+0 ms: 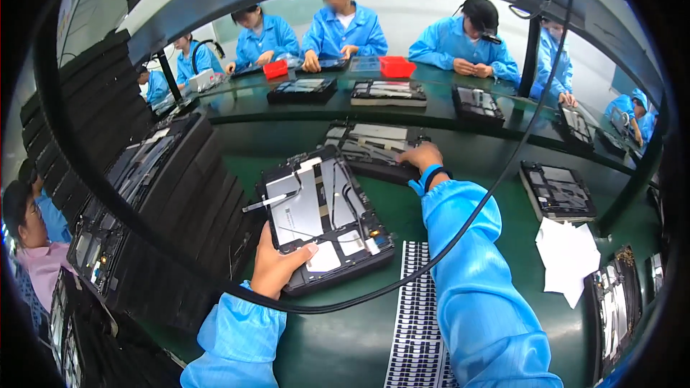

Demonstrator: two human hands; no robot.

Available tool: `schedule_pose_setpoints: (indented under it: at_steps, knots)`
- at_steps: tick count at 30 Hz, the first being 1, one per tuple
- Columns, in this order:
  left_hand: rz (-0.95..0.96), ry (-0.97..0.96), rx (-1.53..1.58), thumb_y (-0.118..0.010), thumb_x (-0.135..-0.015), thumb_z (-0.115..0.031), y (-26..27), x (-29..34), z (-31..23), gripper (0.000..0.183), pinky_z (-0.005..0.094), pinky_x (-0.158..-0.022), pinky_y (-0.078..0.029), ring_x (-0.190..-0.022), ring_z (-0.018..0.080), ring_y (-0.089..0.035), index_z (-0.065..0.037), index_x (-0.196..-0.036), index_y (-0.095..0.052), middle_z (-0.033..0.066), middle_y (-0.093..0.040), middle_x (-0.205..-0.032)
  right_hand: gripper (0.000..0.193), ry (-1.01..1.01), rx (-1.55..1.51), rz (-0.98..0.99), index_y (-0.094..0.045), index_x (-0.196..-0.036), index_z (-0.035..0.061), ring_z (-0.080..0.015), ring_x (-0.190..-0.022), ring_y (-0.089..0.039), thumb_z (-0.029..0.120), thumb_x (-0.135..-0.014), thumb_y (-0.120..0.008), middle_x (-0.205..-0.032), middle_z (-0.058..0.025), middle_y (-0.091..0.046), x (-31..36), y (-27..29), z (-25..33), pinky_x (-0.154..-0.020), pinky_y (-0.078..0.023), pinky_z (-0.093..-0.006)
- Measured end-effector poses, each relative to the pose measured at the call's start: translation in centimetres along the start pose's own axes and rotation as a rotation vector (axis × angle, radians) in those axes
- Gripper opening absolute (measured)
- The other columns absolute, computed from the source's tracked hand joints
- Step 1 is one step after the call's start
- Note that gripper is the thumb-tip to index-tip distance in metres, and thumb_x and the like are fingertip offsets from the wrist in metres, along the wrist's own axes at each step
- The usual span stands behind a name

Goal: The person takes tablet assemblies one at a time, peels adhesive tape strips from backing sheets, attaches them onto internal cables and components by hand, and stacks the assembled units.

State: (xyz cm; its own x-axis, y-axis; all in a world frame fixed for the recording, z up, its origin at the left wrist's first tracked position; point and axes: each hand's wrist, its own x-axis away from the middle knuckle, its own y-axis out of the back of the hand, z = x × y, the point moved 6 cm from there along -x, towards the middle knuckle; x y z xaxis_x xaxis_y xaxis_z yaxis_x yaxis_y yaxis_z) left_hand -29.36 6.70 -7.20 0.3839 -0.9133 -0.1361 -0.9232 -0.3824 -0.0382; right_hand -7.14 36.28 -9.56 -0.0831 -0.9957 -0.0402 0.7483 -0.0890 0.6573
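Black-rimmed, silver-plated electronics block (305,212) right of tall black slab pile (188,201); left grip (279,262) clasps its pile-side edge. Right grip (424,158) touches second black-and-silver block (370,145), closure unclear. Likely stiff, fragile-topped; hold rims.

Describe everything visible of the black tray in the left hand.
The black tray is boxy and thick, plastic or foam by its look. It carries a large silver-grey panel, thin dark strips and, near its close end, a white rectangle; a pale strip juts over its left side. It lies turned at an angle, its near-left corner in the left hand; its underside is hidden.
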Motion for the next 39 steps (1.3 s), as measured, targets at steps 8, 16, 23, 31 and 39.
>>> schedule_pose_setpoints:
  at_steps: [8, 16, 23, 31, 39]
  knots:
    - [0.099, -0.001, -0.04, -0.072, -0.063, -0.002, 1.0, 0.7, -0.7, 0.071, 0.0289, -0.088, -0.04, -0.1, 0.0185, -0.051, 0.006, -0.123, -0.035, 0.0138, -0.053, -0.11, 0.019, -0.059, -1.409, 0.166, -0.063, -0.076, -0.0027, -0.0246, -0.068, -0.061, -0.007, -0.057, -0.065, -0.075, -0.0113, -0.062, 0.5, -1.6, 1.4, -0.062, -0.051, -0.0349]
    - [0.62, 0.119, -0.033, -0.073, -0.06, -0.005, 0.3, -3.1, 0.3, 0.083, 0.0279, -0.096, -0.032, -0.111, 0.0187, -0.044, 0.007, -0.13, -0.03, 0.0144, -0.045, -0.123, 0.018, 0.144, -0.897, 0.026, -0.059, -0.079, -0.0029, -0.0204, -0.061, -0.06, -0.001, -0.062, -0.065, -0.073, -0.0097, -0.061, 9.6, 20.2, 1.7, -0.057, -0.051, -0.0315]
    - [0.525, 0.107, 0.01, -0.063, -0.069, -0.008, 3.2, -3.8, 2.5, 0.07, 0.0272, -0.094, -0.034, -0.109, 0.0179, -0.046, 0.005, -0.13, -0.032, 0.0132, -0.045, -0.124, 0.021, -0.008, -1.176, -0.065, -0.058, -0.089, -0.003, -0.0258, -0.071, -0.063, 0.005, -0.071, -0.064, -0.084, -0.014, -0.063, 23.0, 31.7, -8.1, -0.069, -0.054, -0.0359]
    - [0.252, 0.081, -0.004, -0.06, -0.071, -0.003, 3.6, 0.4, 0.6, 0.064, 0.0276, -0.095, -0.032, -0.111, 0.0209, -0.045, 0.007, -0.128, -0.033, 0.0157, -0.043, -0.126, 0.034, -0.197, -0.966, -0.34, -0.056, -0.099, -0.0009, -0.0167, -0.084, -0.055, 0.02, -0.073, -0.059, -0.095, -0.0083, -0.057, 39.9, 32.5, -20.4, -0.077, -0.043, -0.0252]
    - [0.163, 0.112, 0.048, -0.061, -0.08, -0.014, 3.3, 1.4, 1.0, 0.053, 0.0251, -0.079, -0.043, -0.086, 0.0141, -0.055, 0.003, -0.126, -0.04, 0.0089, -0.055, -0.098, 0.041, -0.168, -0.241, -0.062, -0.046, -0.113, -0.0057, -0.0222, -0.094, -0.052, 0.005, -0.075, -0.058, -0.104, -0.0156, -0.054, 38.4, 33.1, -21.6, -0.081, -0.042, -0.0316]
